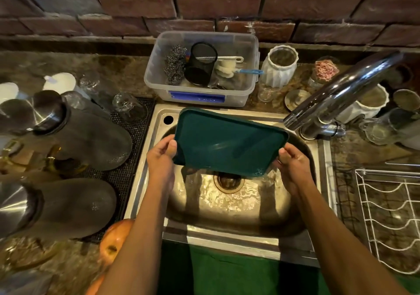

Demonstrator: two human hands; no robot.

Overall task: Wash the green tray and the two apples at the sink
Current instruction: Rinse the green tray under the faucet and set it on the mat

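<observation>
I hold the dark green tray (227, 142) tilted over the steel sink (145, 181), its wet lower edge dripping near the drain (229, 181). My left hand (160, 156) grips the tray's left edge and my right hand (293, 162) grips its right corner. One orange-red apple (116, 240) lies on the counter at the lower left, partly behind my left forearm. A second apple (95, 285) shows just below it at the frame's bottom edge, mostly hidden. Water covers the sink's bottom.
The chrome faucet (336, 94) reaches in from the right, its spout above the sink's back right corner. A clear plastic bin (200, 96) with scrubbers stands behind the sink. Upturned steel cups and glasses (75, 133) crowd the left mat. A white wire rack (391, 217) sits right.
</observation>
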